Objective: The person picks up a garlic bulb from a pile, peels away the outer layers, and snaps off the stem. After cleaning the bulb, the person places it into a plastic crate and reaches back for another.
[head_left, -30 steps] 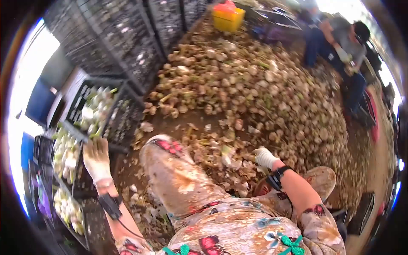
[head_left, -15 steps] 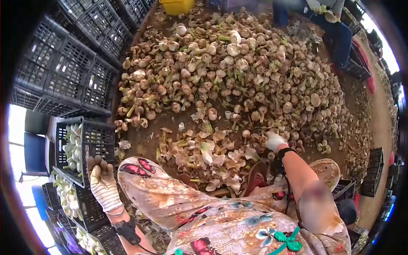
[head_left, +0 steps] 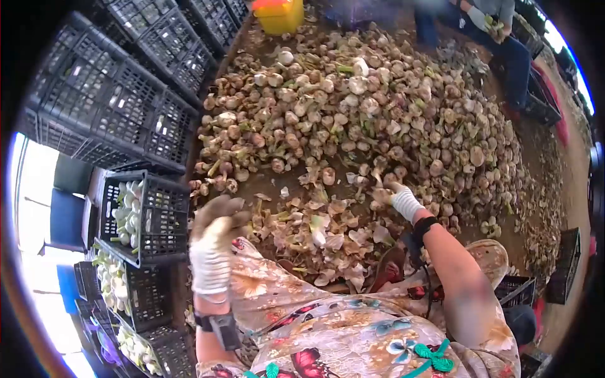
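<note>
My right hand (head_left: 401, 198), in a white striped glove with tan fingertips, is at the near edge of a large heap of garlic bulbs (head_left: 353, 120). Its fingers close round a garlic bulb (head_left: 379, 194) whose stalk points away from me. My left hand (head_left: 214, 242), gloved the same way, is raised above my left knee beside the black crate. Its fingers are apart, slightly curled and blurred by motion, with nothing visible in them. Loose garlic skins and leaves (head_left: 321, 233) lie in a pile between my feet.
Left of me, a black crate (head_left: 165, 217) holds peeled pale garlic, with more filled crates below it. Stacked black crates (head_left: 107, 94) line the far left. A yellow bin (head_left: 280, 17) stands at the back. Another person's gloved hands (head_left: 488, 24) hold garlic at upper right.
My left hand has moved right and up, away from the crate's edge. My right hand has closed on a garlic bulb. The whole view has shifted slightly.
</note>
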The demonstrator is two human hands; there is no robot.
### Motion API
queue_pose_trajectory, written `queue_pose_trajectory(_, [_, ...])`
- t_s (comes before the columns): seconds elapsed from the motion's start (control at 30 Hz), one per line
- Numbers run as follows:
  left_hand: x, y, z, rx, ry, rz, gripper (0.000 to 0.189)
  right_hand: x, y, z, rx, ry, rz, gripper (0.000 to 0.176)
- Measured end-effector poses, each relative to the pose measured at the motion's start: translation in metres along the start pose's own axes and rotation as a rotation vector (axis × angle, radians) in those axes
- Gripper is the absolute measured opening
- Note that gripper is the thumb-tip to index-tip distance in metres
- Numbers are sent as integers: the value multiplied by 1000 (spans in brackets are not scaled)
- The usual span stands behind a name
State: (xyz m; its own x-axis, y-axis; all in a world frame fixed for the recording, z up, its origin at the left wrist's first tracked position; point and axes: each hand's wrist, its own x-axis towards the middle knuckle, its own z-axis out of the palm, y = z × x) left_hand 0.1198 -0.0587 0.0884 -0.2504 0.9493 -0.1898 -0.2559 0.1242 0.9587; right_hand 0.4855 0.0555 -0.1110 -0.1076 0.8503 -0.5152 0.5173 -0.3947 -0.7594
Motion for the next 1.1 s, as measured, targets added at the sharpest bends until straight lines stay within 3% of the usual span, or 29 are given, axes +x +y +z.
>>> queue_pose_trajectory(0.03, [-2,-2,18,66,-47,-10,46,3,-10,10,233,-84,-181,43])
queue_pose_trajectory(0.1, [-5,-15,49,129,-129,-72,51,-27,-65,32,423,-198,-365,46])
queue_pose_trajectory(0.13, [-2,-32,56,124,-168,-124,52,-66,-113,40,378,-218,-371,49])
queue_pose_trajectory(0.23, [6,-76,65,47,-226,-65,46,-111,-145,83,512,-205,-633,49])
queue_pose_trajectory(0.33, [0,-79,56,-170,-201,49,34,-137,-160,79,949,-337,-345,42])
queue_pose_trajectory(0.4, [-9,-70,53,-102,-301,112,28,-140,-164,77,825,-282,-318,31])
queue_pose_trajectory(0.47, [-26,-73,59,-38,-240,154,29,-134,-157,79,690,-283,-360,28])
queue_pose_trajectory(0.63, [-32,-77,49,-281,-378,-42,28,-149,-161,77,583,-272,-455,18])
queue_pose_trajectory(0.73, [-29,-77,47,-473,-516,-137,31,-157,-164,70,521,-298,-350,20])
queue_pose_trajectory(0.77, [-33,-74,47,-480,-494,-137,30,-150,-156,73,555,-295,-429,24])
queue_pose_trajectory(0.87, [-33,-68,52,-524,-355,-101,31,-148,-150,69,730,-396,-292,28])
queue_pose_trajectory(0.9, [-32,-71,50,-480,-370,-34,34,-154,-156,64,758,-414,-246,28])
queue_pose_trajectory(1.0, [-27,-81,48,-53,-328,157,39,-150,-151,73,616,-311,-421,25])
queue_pose_trajectory(1.1, [-34,-71,50,-33,-355,107,43,-144,-146,75,568,-312,-469,21])
